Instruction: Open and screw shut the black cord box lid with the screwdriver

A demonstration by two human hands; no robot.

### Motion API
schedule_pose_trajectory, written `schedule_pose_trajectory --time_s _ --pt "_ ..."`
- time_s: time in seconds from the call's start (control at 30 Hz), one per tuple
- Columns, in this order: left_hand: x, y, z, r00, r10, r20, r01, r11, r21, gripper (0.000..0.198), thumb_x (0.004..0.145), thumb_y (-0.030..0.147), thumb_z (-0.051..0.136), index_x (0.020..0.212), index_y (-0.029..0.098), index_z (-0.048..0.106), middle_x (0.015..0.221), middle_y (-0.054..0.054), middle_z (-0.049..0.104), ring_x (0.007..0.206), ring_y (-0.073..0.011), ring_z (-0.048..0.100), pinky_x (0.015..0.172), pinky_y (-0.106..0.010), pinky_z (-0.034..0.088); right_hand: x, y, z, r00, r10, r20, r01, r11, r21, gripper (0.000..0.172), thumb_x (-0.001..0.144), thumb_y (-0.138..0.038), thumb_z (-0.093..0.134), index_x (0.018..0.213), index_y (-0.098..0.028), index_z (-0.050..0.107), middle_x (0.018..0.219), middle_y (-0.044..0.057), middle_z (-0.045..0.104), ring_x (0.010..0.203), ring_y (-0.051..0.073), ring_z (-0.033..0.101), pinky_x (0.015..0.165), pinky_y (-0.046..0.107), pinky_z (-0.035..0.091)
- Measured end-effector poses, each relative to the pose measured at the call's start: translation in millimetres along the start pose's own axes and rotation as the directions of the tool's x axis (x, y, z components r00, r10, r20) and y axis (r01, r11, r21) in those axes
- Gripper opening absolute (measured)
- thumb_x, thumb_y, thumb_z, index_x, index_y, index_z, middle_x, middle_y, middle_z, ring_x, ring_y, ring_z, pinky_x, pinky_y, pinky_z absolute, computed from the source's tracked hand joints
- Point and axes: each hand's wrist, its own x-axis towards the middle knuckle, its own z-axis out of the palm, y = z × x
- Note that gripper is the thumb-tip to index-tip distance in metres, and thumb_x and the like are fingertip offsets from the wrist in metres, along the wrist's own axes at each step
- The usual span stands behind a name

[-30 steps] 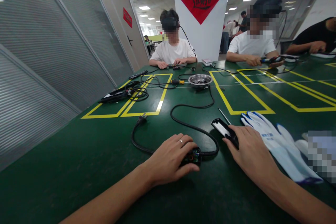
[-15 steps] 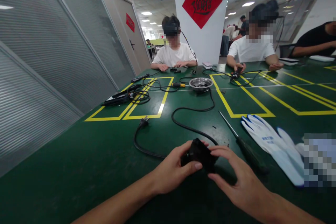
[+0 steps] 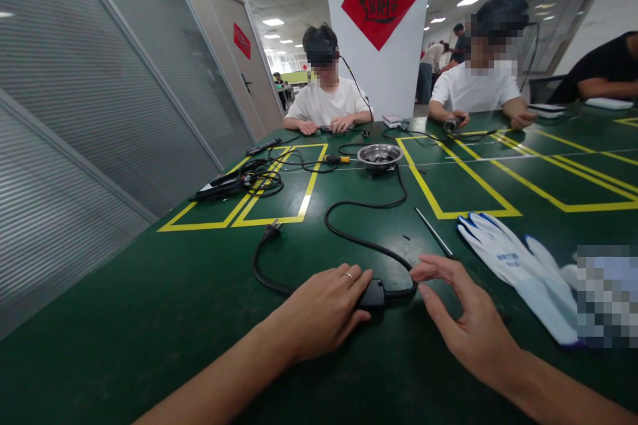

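A black box (image 3: 373, 294) lies low over the green table (image 3: 164, 319), with my left hand (image 3: 326, 302) wrapped over its left part. A black cable (image 3: 343, 229) runs from the box's right end and curves away towards the metal bowl. Another length of cable passes under my left hand to a two-pin plug (image 3: 272, 230). My right hand (image 3: 456, 305) is to the right of the box, thumb and fingers apart around the cable's bend, holding nothing. A screwdriver (image 3: 432, 231) lies beyond my right hand, its handle mostly hidden.
White gloves (image 3: 518, 272) lie at the right. A metal bowl (image 3: 379, 157) with small dark parts, a yellow-handled tool (image 3: 337, 159) and a heap of cables (image 3: 259, 179) are farther back. Two people in white shirts sit across the table.
The black box has come down and turned flat. My left hand has moved over its top, and my right hand has let go of it and opened to the right.
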Motion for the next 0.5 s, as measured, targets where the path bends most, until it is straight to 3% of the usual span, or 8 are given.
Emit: schedule_pose_trajectory --time_s 0.1,0.2,0.27,0.33,0.43,0.5 --pt "1.4 4.7 2.2 0.999 -0.042 -0.016 0.043 0.999 0.031 0.059 0.093 0.047 0.046 0.141 0.015 0.032 0.130 -0.016 0.050 0.113 -0.0310 0.052 0.096 -0.047 0.043 -0.1 -0.7 0.5 1.000 0.002 -0.009 -0.002 1.000 -0.013 0.036 0.086 -0.023 0.049 0.122 -0.022 0.045 0.102 0.006 0.065 0.093 0.017 0.064 0.078 0.032 0.056" --pt "1.6 4.5 2.3 0.996 -0.025 -0.089 0.029 0.999 0.036 0.078 0.088 0.061 0.045 0.146 0.015 0.021 0.144 -0.019 0.036 0.130 -0.0353 0.037 0.106 -0.051 0.031 2.0 -1.1 -1.6 0.999 -0.017 -0.040 0.016 0.999 -0.038 0.033 0.086 -0.022 0.049 0.119 -0.021 0.048 0.101 0.006 0.065 0.092 0.017 0.064 0.077 0.032 0.056" --pt "2.0 4.9 4.8 0.994 -0.012 -0.109 0.015 1.000 0.025 0.081 0.088 0.062 0.044 0.147 0.015 0.015 0.150 -0.018 0.028 0.136 -0.0344 0.029 0.110 -0.050 0.026 7.3 -1.0 -8.3 0.993 -0.095 -0.071 0.087 0.991 -0.106 0.028 0.086 -0.021 0.050 0.114 -0.022 0.052 0.101 0.006 0.065 0.094 0.017 0.064 0.080 0.032 0.055" --pt "2.7 6.8 9.0 0.996 -0.038 -0.080 0.038 0.999 0.001 0.080 0.089 0.058 0.047 0.148 0.016 0.012 0.150 -0.016 0.029 0.136 -0.0329 0.031 0.110 -0.048 0.027 16.7 0.9 -20.4 0.976 -0.205 -0.067 0.189 0.962 -0.199 0.024 0.085 -0.019 0.051 0.109 -0.022 0.055 0.101 0.006 0.065 0.096 0.017 0.063 0.083 0.033 0.053" --pt "3.7 10.4 13.7 0.996 -0.090 -0.029 0.089 0.996 -0.022 0.076 0.089 0.047 0.053 0.148 0.018 0.014 0.147 -0.015 0.035 0.132 -0.0321 0.038 0.108 -0.047 0.032 32.8 12.1 -45.4 0.954 -0.285 0.094 0.299 0.875 -0.380 0.027 0.086 -0.019 0.049 0.112 -0.022 0.056 0.102 0.006 0.065 0.094 0.019 0.062 0.081 0.035 0.052" --pt "4.3 11.1 14.9 0.995 -0.097 -0.028 0.097 0.995 -0.021 0.070 0.090 0.042 0.054 0.146 0.018 0.019 0.145 -0.014 0.039 0.130 -0.0317 0.040 0.107 -0.047 0.033 37.4 26.1 -61.1 0.941 -0.213 0.264 0.325 0.787 -0.524 0.034 0.085 -0.018 0.047 0.117 -0.024 0.055 0.104 0.007 0.065 0.088 0.020 0.064 0.074 0.037 0.053"
